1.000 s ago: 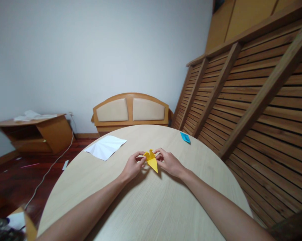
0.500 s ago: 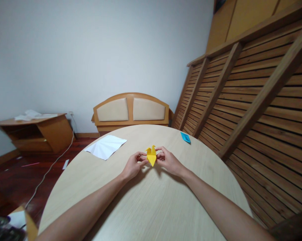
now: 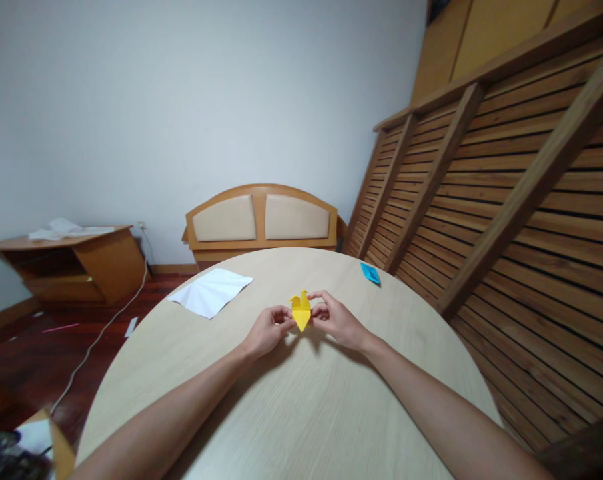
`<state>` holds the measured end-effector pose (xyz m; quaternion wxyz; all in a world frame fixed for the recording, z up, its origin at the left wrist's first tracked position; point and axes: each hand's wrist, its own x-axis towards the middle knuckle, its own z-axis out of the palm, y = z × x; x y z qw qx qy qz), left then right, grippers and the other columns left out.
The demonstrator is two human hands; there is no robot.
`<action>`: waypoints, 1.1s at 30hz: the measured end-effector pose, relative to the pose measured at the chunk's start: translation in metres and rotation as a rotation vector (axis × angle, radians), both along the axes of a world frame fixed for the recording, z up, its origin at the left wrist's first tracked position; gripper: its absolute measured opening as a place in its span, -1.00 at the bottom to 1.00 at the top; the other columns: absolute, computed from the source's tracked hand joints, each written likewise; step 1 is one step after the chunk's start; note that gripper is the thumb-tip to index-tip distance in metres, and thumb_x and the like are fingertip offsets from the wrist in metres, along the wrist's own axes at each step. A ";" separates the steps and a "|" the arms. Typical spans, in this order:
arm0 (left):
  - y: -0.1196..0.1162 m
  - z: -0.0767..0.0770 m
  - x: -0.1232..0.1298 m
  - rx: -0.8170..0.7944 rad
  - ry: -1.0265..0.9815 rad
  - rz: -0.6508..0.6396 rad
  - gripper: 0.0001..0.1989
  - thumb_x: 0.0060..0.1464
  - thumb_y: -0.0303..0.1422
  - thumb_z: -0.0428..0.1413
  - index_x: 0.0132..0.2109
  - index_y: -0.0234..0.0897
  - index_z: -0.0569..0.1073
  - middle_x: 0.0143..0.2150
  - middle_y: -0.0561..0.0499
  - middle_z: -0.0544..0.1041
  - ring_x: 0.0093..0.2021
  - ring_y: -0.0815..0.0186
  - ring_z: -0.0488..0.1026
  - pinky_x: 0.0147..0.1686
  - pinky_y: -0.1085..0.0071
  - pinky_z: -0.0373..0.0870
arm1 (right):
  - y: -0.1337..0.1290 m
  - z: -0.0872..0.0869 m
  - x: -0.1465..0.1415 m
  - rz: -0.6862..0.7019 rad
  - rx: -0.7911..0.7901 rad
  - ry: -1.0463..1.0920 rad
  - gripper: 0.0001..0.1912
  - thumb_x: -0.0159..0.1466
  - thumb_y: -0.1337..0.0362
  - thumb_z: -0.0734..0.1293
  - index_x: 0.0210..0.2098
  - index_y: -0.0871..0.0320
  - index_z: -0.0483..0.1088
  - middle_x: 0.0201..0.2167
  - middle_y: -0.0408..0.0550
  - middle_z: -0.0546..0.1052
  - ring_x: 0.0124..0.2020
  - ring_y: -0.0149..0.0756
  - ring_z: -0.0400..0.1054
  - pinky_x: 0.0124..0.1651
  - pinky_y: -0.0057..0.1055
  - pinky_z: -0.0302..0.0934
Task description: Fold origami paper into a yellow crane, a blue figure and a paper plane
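Observation:
A small folded yellow paper piece [image 3: 301, 315] is between my two hands, just above the round table [image 3: 301, 413]. Two narrow points stick up from its top and one broad point hangs down. My left hand [image 3: 270, 330] pinches its left side between thumb and fingers. On the right side, my right hand [image 3: 335, 321] grips it with thumb and bent fingers, the index finger reaching toward the upper points. The fingertips behind the paper are partly hidden.
A creased white sheet [image 3: 211, 293] lies at the table's back left. Near the back right edge is a blue folded paper [image 3: 370, 273]. A wooden headboard [image 3: 261, 217] stands behind the table, a slatted wooden frame [image 3: 431, 200] at the right, and a low cabinet [image 3: 101, 263] at the left.
The yellow paper has shifted slightly left and turned a little, its upper points now closer together. Both hands keep hold of it, almost unmoved.

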<state>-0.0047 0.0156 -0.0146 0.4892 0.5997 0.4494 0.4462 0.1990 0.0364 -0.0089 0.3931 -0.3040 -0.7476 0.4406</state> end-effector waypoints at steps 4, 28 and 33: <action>0.001 -0.003 -0.001 0.114 0.117 0.033 -0.64 -0.04 -0.11 0.24 -0.25 -0.34 0.50 -0.24 -0.10 0.59 -0.27 0.30 0.51 -0.21 0.39 0.42 | 0.000 0.000 -0.002 -0.049 0.034 -0.028 -0.53 0.19 0.25 0.39 0.05 0.14 0.22 -0.32 -0.07 0.58 -0.29 -0.27 0.49 -0.19 -0.34 0.32; -0.007 -0.015 -0.008 0.442 0.906 -0.009 -0.67 0.22 -0.24 -0.03 0.05 -0.24 0.43 0.27 -0.15 0.35 0.31 0.11 0.24 0.34 0.10 0.19 | 0.064 -0.007 0.120 -1.132 0.163 -0.448 -0.65 0.13 0.31 0.42 -0.11 0.09 0.32 -0.37 -0.14 0.60 -0.28 -0.23 0.48 -0.30 -0.43 0.19; -0.009 -0.013 -0.008 0.430 0.908 -0.012 -0.66 0.22 -0.24 -0.04 0.07 -0.25 0.42 0.27 -0.16 0.34 0.32 0.09 0.22 0.35 0.09 0.17 | 0.062 -0.009 0.125 -1.192 0.071 -0.530 -0.68 0.17 0.31 0.39 -0.08 0.07 0.30 -0.33 -0.12 0.60 -0.29 -0.23 0.45 -0.34 -0.42 0.12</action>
